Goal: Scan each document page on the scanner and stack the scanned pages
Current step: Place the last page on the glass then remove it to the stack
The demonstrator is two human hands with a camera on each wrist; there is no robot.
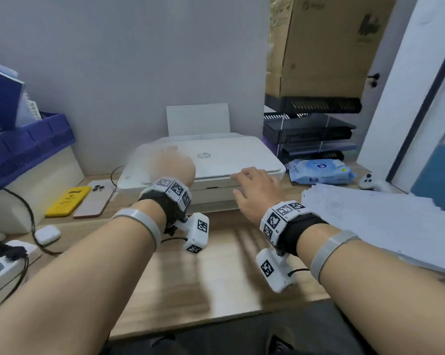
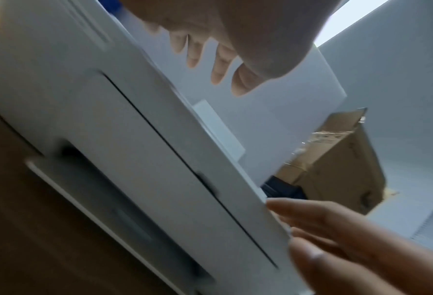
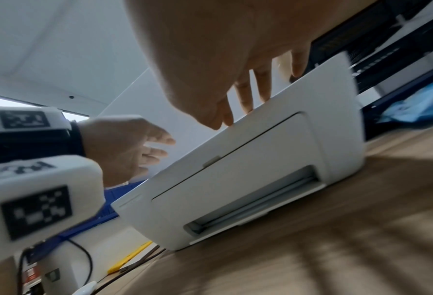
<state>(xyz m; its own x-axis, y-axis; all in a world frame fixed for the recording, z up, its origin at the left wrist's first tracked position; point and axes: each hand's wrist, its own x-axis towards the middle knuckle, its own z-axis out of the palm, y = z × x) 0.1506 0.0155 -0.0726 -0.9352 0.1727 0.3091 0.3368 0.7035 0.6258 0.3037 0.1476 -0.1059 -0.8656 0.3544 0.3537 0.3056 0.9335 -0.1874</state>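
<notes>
A white scanner-printer [image 1: 216, 160] stands at the back of the wooden desk with its lid down. My left hand [image 1: 174, 163] hovers blurred over the lid's left part, fingers straight and holding nothing; the left wrist view shows those fingers [image 2: 218, 65] spread above the scanner [image 2: 124, 151]. At the lid's front right edge my right hand [image 1: 254, 187] lies with straight fingertips on the rim, which the right wrist view confirms for that hand [image 3: 238, 103] on the scanner [image 3: 261, 169]. A loose stack of printed pages [image 1: 370, 216] lies on the desk to the right.
Left of the scanner lie a yellow phone [image 1: 67, 201], a pink phone [image 1: 95, 201] and a white earbud case [image 1: 47, 234]. A blue crate [image 1: 29, 147], black paper trays [image 1: 311, 131], a wipes pack [image 1: 321, 171] and a cardboard box [image 1: 326, 44] line the back.
</notes>
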